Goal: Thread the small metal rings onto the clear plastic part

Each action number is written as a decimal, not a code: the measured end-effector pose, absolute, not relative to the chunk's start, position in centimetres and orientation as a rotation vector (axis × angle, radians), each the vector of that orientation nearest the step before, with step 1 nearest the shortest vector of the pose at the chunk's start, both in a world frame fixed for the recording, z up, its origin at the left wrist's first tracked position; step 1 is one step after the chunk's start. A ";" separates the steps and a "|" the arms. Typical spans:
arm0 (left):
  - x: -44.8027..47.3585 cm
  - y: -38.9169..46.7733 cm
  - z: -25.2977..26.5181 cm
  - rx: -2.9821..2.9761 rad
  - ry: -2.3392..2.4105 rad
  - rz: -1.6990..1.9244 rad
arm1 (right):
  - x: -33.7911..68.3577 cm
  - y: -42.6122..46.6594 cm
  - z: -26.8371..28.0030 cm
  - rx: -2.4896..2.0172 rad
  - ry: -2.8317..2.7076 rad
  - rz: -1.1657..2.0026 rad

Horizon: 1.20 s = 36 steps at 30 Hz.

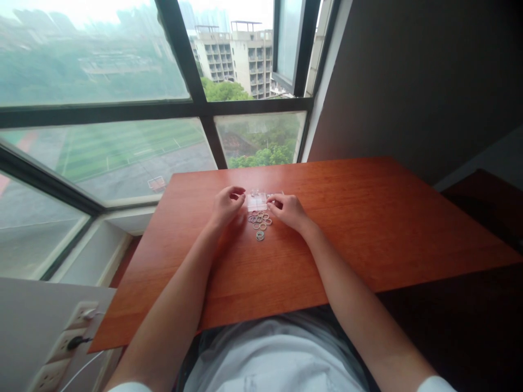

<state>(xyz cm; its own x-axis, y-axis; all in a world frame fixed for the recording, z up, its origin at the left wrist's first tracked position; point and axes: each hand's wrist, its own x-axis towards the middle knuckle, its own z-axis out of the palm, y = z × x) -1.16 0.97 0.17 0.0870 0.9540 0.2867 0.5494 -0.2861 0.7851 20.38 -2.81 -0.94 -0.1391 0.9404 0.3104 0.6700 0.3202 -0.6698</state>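
Note:
A small clear plastic box (257, 202) lies on the wooden table between my two hands. My left hand (227, 207) is at its left side, thumb and fingers curled together at the edge. On the opposite side, my right hand (289, 210) has its thumb and fingertips closed at the box's right edge. Just in front of the box is a loose cluster of small rings (262, 226), some overlapping. Nearer to me, a ring or small stack of rings (260, 236) lies apart from the cluster. Small clear pieces show behind the box, too small to make out.
The reddish-brown table (368, 228) reaches far to the right. Beyond its back edge are dark-framed windows (206, 109), with one pane swung outward. Wall sockets (65, 343) with plugged-in cables are low at the left. A dark wall (400, 92) rises at the right.

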 end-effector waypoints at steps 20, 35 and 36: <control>-1.8 0.9 -0.6 2.138 1.514 0.769 | 21.3 -4.0 0.6 -1.350 -2.275 0.810; -1.4 0.0 0.7 2.277 1.528 0.632 | 21.2 -3.8 0.3 -1.324 -2.330 0.795; -1.4 0.0 0.7 2.277 1.527 0.629 | 21.2 -3.7 0.2 -1.322 -2.326 0.797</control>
